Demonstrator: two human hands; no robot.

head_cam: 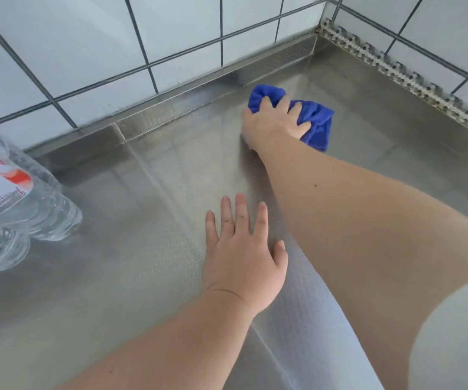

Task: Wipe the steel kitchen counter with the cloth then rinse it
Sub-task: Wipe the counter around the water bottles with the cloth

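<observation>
Far left: clear plastic bottles (16,204) bunched together at the edge of the steel counter (131,220), one with a white and red label. Look full of clear liquid, most likely water, though caps and tops out of view, so fill level not certain. Standing well apart from both hands, so no obstacle to the current stroke — worth shifting later to wipe beneath

Centre: left hand (244,254) laid flat on the steel, fingers straight and slightly spread, gripping nothing, apparently bracing the body for the long reach. Good practice, probably: weight kept on this palm, wiping arm left free to move

Right of centre, toward the back corner: right hand (276,122) clamped on the blue cloth (316,123), fingers curled over its bunched top, cloth pressed down on the counter near the low steel upstand below the tiled wall (92,52). Judged to be mid-wipe, rinsing not yet begun. Best done with firm, even pressure and overlapping passes from the back edge toward the front, cloth opened out rather than balled for wider contact. Extra care along the seam and into the corner — grime visible on the perforated strip (401,71) at the right wall, likely to trap dirt

No sink or tap in view
</observation>
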